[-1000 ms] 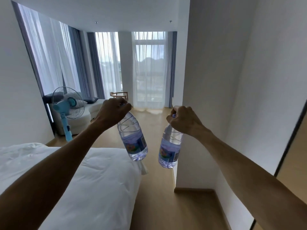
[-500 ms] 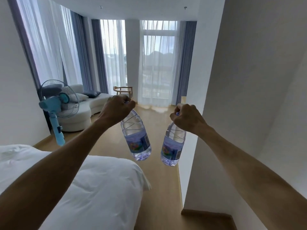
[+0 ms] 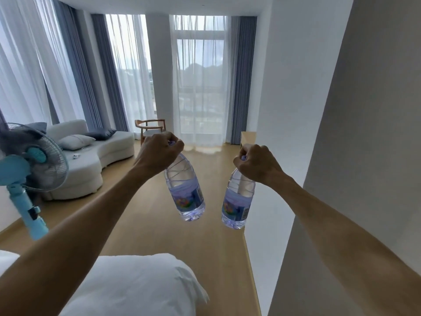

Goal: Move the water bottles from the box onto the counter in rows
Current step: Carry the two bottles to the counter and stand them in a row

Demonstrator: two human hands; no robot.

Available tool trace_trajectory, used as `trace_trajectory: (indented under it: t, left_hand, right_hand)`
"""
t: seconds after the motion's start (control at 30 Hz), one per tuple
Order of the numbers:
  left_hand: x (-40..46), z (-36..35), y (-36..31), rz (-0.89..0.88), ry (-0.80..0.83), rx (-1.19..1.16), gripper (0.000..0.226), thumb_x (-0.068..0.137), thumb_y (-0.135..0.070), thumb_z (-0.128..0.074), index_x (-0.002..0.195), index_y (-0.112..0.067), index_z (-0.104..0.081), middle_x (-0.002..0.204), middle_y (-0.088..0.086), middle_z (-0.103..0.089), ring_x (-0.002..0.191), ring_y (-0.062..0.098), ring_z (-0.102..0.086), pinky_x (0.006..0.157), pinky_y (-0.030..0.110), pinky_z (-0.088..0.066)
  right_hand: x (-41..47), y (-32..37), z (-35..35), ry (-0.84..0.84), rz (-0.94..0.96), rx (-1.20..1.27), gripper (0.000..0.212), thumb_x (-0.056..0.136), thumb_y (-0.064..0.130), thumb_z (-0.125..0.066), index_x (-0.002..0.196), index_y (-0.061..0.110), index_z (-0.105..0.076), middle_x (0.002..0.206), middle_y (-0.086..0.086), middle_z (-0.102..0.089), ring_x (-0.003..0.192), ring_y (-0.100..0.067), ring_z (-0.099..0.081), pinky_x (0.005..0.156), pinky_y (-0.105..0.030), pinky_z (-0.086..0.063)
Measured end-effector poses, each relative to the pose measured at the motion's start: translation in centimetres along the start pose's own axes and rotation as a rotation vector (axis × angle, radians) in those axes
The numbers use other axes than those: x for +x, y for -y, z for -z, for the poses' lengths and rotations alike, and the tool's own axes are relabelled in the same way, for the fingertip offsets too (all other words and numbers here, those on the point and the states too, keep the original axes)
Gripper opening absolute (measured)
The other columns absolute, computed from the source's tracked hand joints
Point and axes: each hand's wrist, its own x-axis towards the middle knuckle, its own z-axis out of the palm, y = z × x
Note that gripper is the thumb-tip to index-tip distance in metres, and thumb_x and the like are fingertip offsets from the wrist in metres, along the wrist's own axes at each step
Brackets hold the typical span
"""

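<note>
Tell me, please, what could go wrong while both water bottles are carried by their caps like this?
1. The left hand and right hand grip only the caps, so the left bottle or right bottle could slip and fall to the wooden floor.
2. The hanging right bottle is close to the white wall corner and might knock it.

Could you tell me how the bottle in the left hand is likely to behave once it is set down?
The bottle, hanging tilted from the left hand by its cap, looks nearly full, so probably heavy. Its thin ribbed plastic likely flexes. Tall and narrow, it may tip.
</note>
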Motion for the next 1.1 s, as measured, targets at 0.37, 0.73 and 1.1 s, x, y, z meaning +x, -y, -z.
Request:
trace_trajectory:
  t: [0.37, 0.73, 1.1]
  left_hand:
    - [16.9, -11.6, 7.9, 0.021, 0.004, 0.074, 0.017, 0.092, -0.023, -0.058, 0.085, -0.010, -0.068, 0.065, -0.011, -0.056, 0.060, 0.007, -0.054, 0.059, 0.026, -0.042]
    - [30.6, -20.7, 15.1, 0.105, -0.107, 0.150, 0.018, 0.091, -0.022, -0.057, 0.082, -0.010, -0.067, 0.067, -0.001, -0.062, 0.063, 0.017, -0.058, 0.061, 0.024, -0.042]
    - [47.2, -31.4, 27.4, 0.111, -0.085, 0.052, 0.013, 0.089, -0.022, -0.059, 0.077, -0.017, -0.060, 0.067, -0.008, -0.059, 0.062, 0.010, -0.054, 0.058, 0.024, -0.038]
  right_hand:
    - [20.3, -8.9, -8.1, 0.055, 0.111, 0.053, 0.011, 0.082, 0.025, -0.061, 0.079, 0.014, -0.060, 0.066, 0.000, -0.062, 0.061, -0.019, -0.061, 0.060, -0.031, -0.054]
    - [36.0, -16.5, -17.0, 0.033, 0.059, 0.127, 0.011, 0.083, 0.026, -0.060, 0.079, 0.016, -0.060, 0.070, -0.002, -0.064, 0.067, -0.022, -0.060, 0.060, -0.028, -0.046]
    - [54.1, -23.3, -26.5, 0.137, 0.071, 0.069, 0.012, 0.084, 0.026, -0.061, 0.081, 0.015, -0.059, 0.069, 0.000, -0.063, 0.065, -0.021, -0.062, 0.060, -0.032, -0.051]
